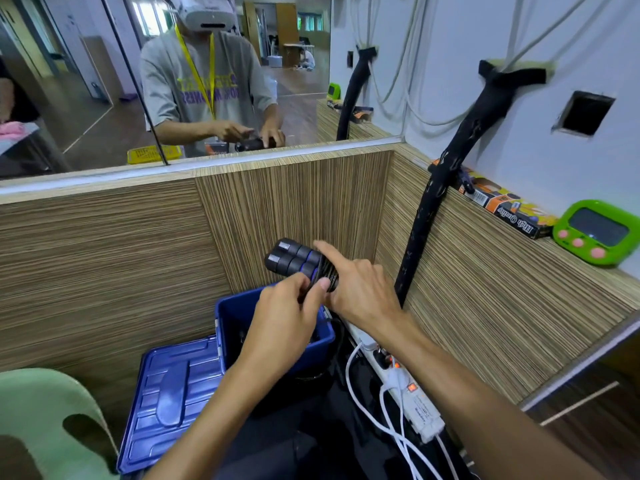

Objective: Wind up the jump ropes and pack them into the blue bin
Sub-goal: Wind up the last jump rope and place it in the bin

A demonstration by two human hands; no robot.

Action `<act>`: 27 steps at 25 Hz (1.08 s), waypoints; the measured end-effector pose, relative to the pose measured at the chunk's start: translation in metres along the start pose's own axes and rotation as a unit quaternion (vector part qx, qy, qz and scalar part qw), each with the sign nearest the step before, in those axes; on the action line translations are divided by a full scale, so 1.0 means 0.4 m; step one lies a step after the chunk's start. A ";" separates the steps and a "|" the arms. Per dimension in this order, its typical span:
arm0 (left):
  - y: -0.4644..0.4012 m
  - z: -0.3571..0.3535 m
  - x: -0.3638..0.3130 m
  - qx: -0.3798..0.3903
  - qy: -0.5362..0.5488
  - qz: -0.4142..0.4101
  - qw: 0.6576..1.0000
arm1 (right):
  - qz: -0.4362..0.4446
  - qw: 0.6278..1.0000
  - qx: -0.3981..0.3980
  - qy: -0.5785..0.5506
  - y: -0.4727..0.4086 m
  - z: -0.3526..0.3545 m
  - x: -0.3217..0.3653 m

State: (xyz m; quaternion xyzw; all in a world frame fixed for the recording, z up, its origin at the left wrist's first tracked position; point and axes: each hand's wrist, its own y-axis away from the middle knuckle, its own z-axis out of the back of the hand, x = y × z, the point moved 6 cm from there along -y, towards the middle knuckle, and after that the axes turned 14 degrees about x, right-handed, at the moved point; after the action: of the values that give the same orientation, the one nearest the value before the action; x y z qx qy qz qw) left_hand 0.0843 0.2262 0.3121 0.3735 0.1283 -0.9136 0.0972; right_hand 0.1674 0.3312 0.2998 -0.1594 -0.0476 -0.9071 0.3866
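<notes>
Head view: your left hand (284, 306) pinches the wound jump rope (303, 263), right hand (360, 289) grips it, index finger straight; box (502, 206) reads "High Quality".

Near the middle of the frame, a jump rope (301, 263) is held up in the air: two black handles with blue bands lie side by side, their ends pointing to the upper left, with black cord wound round them. Just below it stands the open blue bin (273, 336), dark things inside. Its blue lid (169, 400) lies flat at lower left, touching the bin.
</notes>
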 end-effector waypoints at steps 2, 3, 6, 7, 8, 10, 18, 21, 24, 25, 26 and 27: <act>-0.021 0.029 -0.033 -0.010 -0.021 -0.023 0.999 | 0.012 0.999 -0.005 0.029 0.012 -0.016 0.015; -0.033 0.043 -0.052 -0.015 -0.028 -0.035 0.999 | 0.022 0.999 -0.004 0.038 0.023 -0.032 0.027; -0.065 0.052 -0.087 -0.001 -0.076 -0.060 0.995 | 0.058 0.998 0.018 0.030 0.044 -0.072 0.048; -0.058 0.037 -0.091 0.009 -0.103 -0.064 0.993 | 0.055 0.998 0.026 0.024 0.044 -0.074 0.041; -0.042 0.015 -0.089 0.017 -0.122 -0.071 0.990 | 0.037 0.999 0.025 0.018 0.041 -0.062 0.023; 0.002 -0.005 -0.066 0.022 -0.097 -0.085 0.991 | 0.001 1.000 -0.007 -0.002 0.036 -0.020 -0.010; 0.007 -0.039 0.048 0.065 0.276 -0.017 0.959 | 0.059 0.988 -0.114 -0.084 0.051 0.072 0.024; -0.014 -0.039 0.122 0.026 0.319 0.023 0.947 | 0.070 0.989 -0.081 -0.103 0.049 0.055 0.039; -0.035 -0.051 0.189 0.012 0.282 0.037 0.959 | 0.090 0.990 -0.034 -0.104 0.047 0.032 0.053; -0.038 -0.056 0.202 0.008 0.284 0.030 0.958 | 0.096 0.989 -0.021 -0.110 0.048 0.029 0.051; -0.043 -0.063 0.203 0.009 0.288 0.012 0.957 | 0.103 0.988 -0.005 -0.118 0.048 0.026 0.046; -0.044 -0.062 0.197 0.006 0.285 -0.007 0.958 | 0.116 0.985 0.020 -0.127 0.050 0.022 0.047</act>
State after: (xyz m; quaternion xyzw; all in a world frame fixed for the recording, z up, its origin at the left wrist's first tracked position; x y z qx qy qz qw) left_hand 0.0407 0.2441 0.2422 0.6183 0.1479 -0.7704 0.0478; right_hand 0.1718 0.3061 0.3133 -0.2700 -0.0955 -0.8272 0.4834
